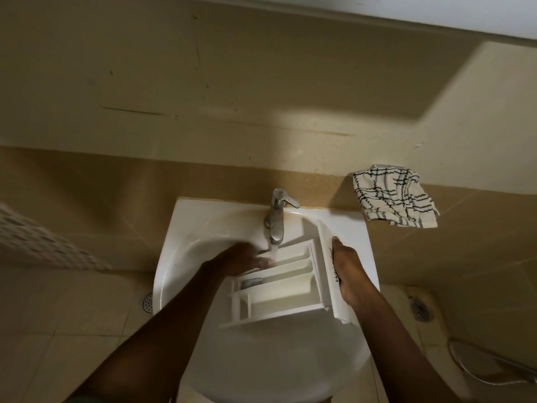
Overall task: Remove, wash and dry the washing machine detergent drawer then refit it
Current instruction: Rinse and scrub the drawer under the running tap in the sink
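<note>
The white detergent drawer lies across the white sink, compartments facing up, its front panel to the right. My right hand grips that front panel. Water runs from the chrome tap onto the drawer's far left end. There my left hand is blurred, its fingers under the stream and touching the drawer's edge. A checked cloth hangs on the wall to the right of the sink.
Beige tiled wall rises behind the sink. A white perforated basket shows at the left edge. Floor drains sit on both sides below the sink. A hose lies on the floor at the right.
</note>
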